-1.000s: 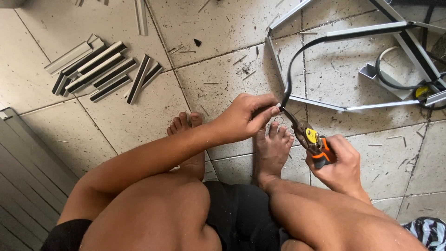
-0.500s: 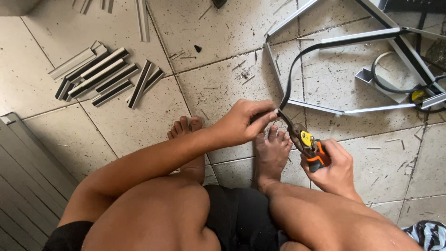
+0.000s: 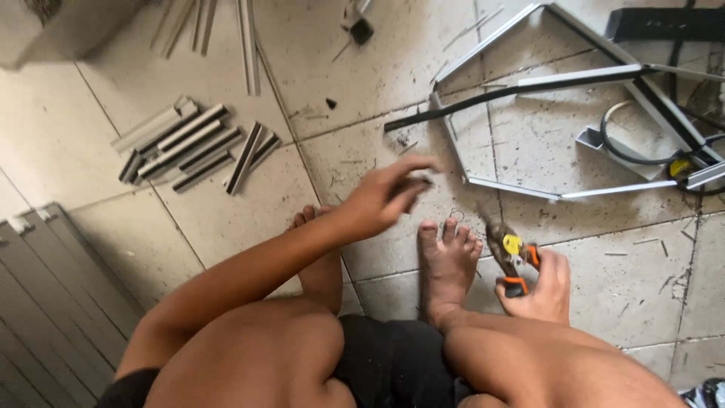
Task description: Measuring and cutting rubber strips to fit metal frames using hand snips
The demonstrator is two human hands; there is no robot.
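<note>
Right hand (image 3: 540, 291) clamps orange-handled pliers (image 3: 507, 253); left hand (image 3: 385, 198), at ten o'clock from them, blurred, fingers loosely spread, pinches something dark I cannot identify.

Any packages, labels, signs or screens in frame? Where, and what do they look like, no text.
Cardboard box: top-left corner, on the floor, pale brown, mostly cut off by the frame; contents unclear.
No labels, signs or screens visible.
Right hand grips orange-and-yellow-handled pliers; left hand is blurred, above the tiled floor.
</note>
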